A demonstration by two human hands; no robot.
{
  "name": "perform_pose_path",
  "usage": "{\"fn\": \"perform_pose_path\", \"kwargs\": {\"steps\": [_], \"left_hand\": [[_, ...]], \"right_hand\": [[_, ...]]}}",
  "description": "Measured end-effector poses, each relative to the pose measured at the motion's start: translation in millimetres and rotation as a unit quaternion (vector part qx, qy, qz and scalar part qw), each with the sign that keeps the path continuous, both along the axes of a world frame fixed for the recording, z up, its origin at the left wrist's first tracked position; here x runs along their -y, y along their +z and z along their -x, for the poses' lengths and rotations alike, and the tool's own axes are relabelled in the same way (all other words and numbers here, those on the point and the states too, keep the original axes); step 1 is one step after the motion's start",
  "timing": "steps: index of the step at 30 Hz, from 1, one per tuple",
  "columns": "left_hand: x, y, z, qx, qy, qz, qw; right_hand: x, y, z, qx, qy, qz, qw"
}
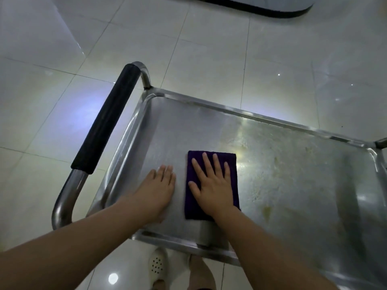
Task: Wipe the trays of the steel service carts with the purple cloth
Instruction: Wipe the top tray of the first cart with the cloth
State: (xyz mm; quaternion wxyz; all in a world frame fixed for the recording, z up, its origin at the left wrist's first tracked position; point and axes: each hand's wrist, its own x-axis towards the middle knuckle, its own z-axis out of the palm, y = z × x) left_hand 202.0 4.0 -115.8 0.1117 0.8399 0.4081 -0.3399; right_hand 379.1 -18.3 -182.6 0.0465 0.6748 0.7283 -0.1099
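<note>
On the top tray [293, 174] of the steel cart, toward its 8 o'clock end, I have the purple cloth [211, 164] folded into a flat rectangle and lying on the metal. My right hand [211, 183] is spread on top of it, fingers straight and splayed, pressing it down. My left hand [159, 185] sits just beside the cloth at its 9 o'clock side, flat on the bare steel with fingers together, holding nothing (it looks to be bracing me). The two hands are near each other but apart.

I judge this the wiping step on this tray, with much left: yellowish, crusty smears spread from the cloth's 3 o'clock side across the tray middle. The next move calls for firm downward pressure and a sweep toward 3 o'clock over that residue.

The black-sleeved handle [106, 120] runs along the 9 o'clock end. I can read no brand or writing anywhere, though the light is dim and glare may hide small marks.
</note>
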Motion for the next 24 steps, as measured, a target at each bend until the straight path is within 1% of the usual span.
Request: {"fn": "perform_pose_path", "kwargs": {"steps": [9, 14, 18, 20, 24], "left_hand": [[-11, -2, -7, 0.006, 0.074, 0.048, 0.996], [-16, 2, -15, -0.011, 0.102, 0.060, 0.993], [-20, 2, -22, -0.028, 0.111, 0.072, 0.991], [-21, 0, -24, -0.028, 0.116, 0.075, 0.990], [-21, -1, -24, -0.031, 0.110, 0.075, 0.991]], "right_hand": [[-111, 0, -46, 0.015, 0.018, 0.003, 1.000], [-157, -3, -66, 0.003, 0.031, -0.009, 0.999], [-176, -1, -80, 0.007, 0.045, -0.014, 0.999], [-176, -1, -82, 0.005, 0.033, -0.018, 0.999], [-165, -1, -81, 0.002, -0.043, -0.019, 0.999]]}}
